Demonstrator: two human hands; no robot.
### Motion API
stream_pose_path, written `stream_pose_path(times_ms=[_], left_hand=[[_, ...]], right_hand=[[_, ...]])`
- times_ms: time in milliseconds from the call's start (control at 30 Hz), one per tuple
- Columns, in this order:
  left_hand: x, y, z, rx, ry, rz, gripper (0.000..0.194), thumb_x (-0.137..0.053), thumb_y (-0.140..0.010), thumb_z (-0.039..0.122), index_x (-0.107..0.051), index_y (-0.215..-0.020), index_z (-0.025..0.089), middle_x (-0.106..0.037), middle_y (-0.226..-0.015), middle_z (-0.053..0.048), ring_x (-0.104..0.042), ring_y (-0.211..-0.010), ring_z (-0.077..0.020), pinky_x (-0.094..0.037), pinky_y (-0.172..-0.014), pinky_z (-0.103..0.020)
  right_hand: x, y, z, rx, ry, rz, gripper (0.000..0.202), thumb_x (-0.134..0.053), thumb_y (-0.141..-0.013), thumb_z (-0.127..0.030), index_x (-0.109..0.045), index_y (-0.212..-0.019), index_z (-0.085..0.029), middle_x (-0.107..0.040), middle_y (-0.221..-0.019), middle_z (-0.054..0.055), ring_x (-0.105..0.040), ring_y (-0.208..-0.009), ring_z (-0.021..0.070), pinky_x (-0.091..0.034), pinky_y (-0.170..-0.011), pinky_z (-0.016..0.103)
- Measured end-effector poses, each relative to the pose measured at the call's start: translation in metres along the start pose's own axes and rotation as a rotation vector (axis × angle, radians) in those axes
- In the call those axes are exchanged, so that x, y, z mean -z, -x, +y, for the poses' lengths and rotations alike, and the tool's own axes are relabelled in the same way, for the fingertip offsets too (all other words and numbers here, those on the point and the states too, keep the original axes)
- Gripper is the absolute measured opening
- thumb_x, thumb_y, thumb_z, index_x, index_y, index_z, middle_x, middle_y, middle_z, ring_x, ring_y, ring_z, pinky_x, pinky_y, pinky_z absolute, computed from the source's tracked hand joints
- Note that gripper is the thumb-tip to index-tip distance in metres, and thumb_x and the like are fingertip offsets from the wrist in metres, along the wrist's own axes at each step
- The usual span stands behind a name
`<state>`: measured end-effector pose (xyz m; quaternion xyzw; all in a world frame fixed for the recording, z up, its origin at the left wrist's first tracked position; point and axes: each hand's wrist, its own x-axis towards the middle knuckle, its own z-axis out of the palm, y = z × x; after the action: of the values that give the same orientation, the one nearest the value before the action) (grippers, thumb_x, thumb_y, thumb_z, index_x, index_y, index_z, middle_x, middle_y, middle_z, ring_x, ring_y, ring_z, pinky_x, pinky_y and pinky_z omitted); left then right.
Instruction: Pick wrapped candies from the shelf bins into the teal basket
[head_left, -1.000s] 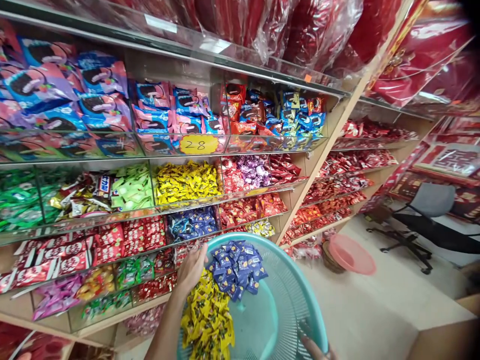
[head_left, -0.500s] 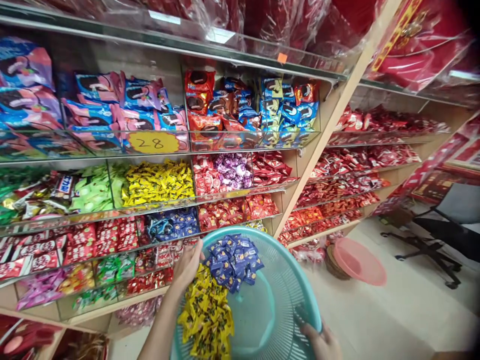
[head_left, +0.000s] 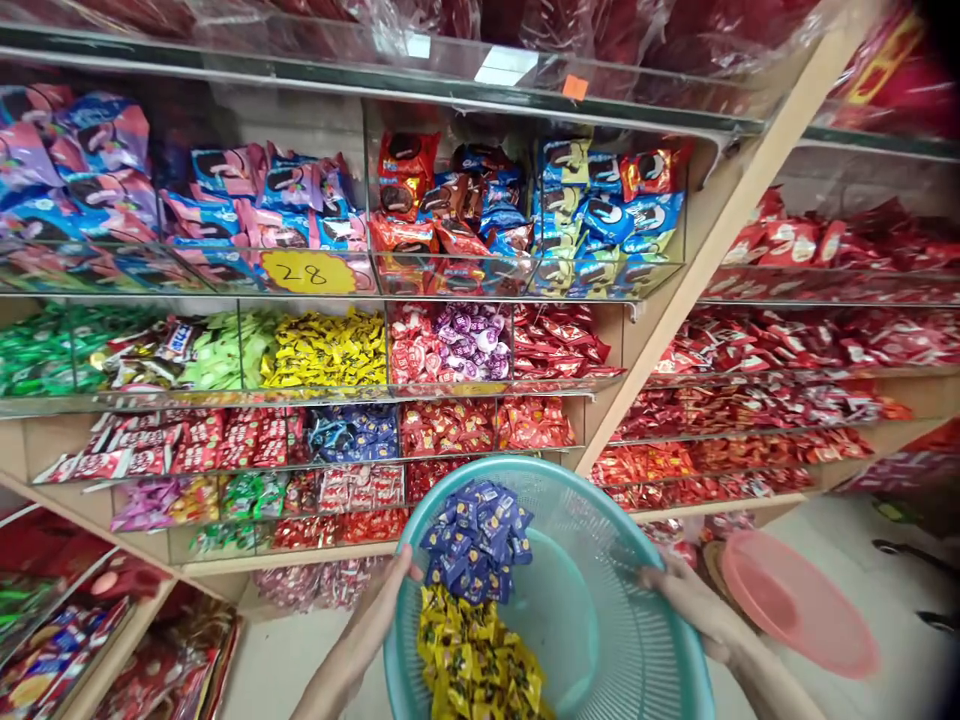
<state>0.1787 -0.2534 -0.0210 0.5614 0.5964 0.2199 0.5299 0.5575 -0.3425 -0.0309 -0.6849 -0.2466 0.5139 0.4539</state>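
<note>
A teal plastic basket (head_left: 600, 500) is held in front of me, tilted so its inside shows. My left hand (head_left: 379, 590) grips its left rim, and my right hand (head_left: 694, 600) has the right rim, fingers partly over the edge. Inside, dark blue wrapped candies (head_left: 478, 540) are piled at the upper left, with yellow wrapped candies (head_left: 480, 655) heaped just below them. The basket's right half shows bare plastic.
Shelves (head_left: 480, 390) of wrapped candies and snacks stand ahead, with a yellow tag (head_left: 307, 272) marked 28. A wooden divider (head_left: 720, 240) slants at right. A pink basket (head_left: 799, 600) rests near the floor at the lower right.
The view has swung, and the basket sits further right in it. My right hand now shows more fully on the rim. The office chair has almost left the view.
</note>
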Motion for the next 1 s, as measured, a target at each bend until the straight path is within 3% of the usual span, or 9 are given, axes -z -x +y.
stream_pose_path(times_ms=[167, 267, 367, 600, 833, 1000], left_hand=[[0.008, 0.036, 0.005, 0.044, 0.09, 0.013, 0.06, -0.03, -0.077, 0.071, -0.062, -0.098, 0.025, -0.061, -0.113, -0.004, -0.053, -0.108, -0.0227, -0.046, -0.088, -0.033], [0.016, 0.052, 0.002, 0.039, 0.07, 0.029, 0.057, -0.037, -0.074, 0.07, -0.063, -0.098, 0.025, -0.062, -0.111, -0.005, -0.052, -0.109, -0.0246, -0.047, -0.086, -0.033], [0.017, 0.059, -0.008, 0.083, 0.114, 0.136, 0.057, -0.038, -0.074, 0.07, -0.062, -0.102, 0.026, -0.065, -0.104, -0.003, -0.055, -0.104, -0.0242, -0.048, -0.084, -0.033], [0.017, 0.055, -0.03, 0.112, 0.084, 0.229, 0.059, -0.04, -0.073, 0.07, -0.057, -0.104, 0.022, -0.06, -0.117, -0.005, -0.055, -0.106, -0.024, -0.048, -0.084, -0.03], [0.028, 0.044, -0.022, 0.086, -0.094, 0.249, 0.047, -0.039, -0.075, 0.068, -0.052, -0.084, 0.023, -0.066, -0.091, -0.001, -0.059, -0.094, -0.0216, -0.046, -0.086, -0.03], [0.033, 0.027, -0.024, 0.052, -0.118, 0.22, 0.05, -0.036, -0.076, 0.068, -0.049, -0.094, 0.023, -0.065, -0.097, -0.004, -0.059, -0.096, -0.0214, -0.046, -0.084, -0.03]], right_hand=[[-0.006, -0.031, -0.013, -0.032, 0.047, -0.189, 0.043, -0.055, -0.057, -0.019, -0.059, -0.1, -0.017, -0.061, -0.061, -0.002, -0.057, -0.054, 0.0153, -0.048, -0.055, 0.026], [-0.02, -0.043, -0.022, -0.006, 0.114, -0.263, 0.038, -0.057, -0.058, -0.023, -0.059, -0.095, -0.016, -0.063, -0.064, -0.001, -0.059, -0.057, 0.0161, -0.049, -0.057, 0.027], [-0.034, -0.054, -0.028, 0.018, 0.161, -0.327, 0.038, -0.056, -0.058, -0.023, -0.059, -0.096, -0.016, -0.062, -0.063, -0.002, -0.058, -0.054, 0.0147, -0.048, -0.054, 0.026], [-0.054, -0.071, -0.033, 0.038, 0.199, -0.441, 0.045, -0.054, -0.058, -0.021, -0.058, -0.103, -0.015, -0.065, -0.069, -0.001, -0.058, -0.054, 0.0139, -0.047, -0.051, 0.023], [-0.055, -0.078, -0.031, 0.0, 0.169, -0.484, 0.045, -0.053, -0.06, -0.024, -0.059, -0.104, -0.016, -0.067, -0.075, 0.001, -0.06, -0.056, 0.0153, -0.049, -0.056, 0.026], [-0.051, -0.086, -0.027, 0.005, 0.174, -0.452, 0.042, -0.055, -0.06, -0.025, -0.061, -0.101, -0.016, -0.068, -0.075, 0.002, -0.061, -0.059, 0.0164, -0.051, -0.058, 0.026]])
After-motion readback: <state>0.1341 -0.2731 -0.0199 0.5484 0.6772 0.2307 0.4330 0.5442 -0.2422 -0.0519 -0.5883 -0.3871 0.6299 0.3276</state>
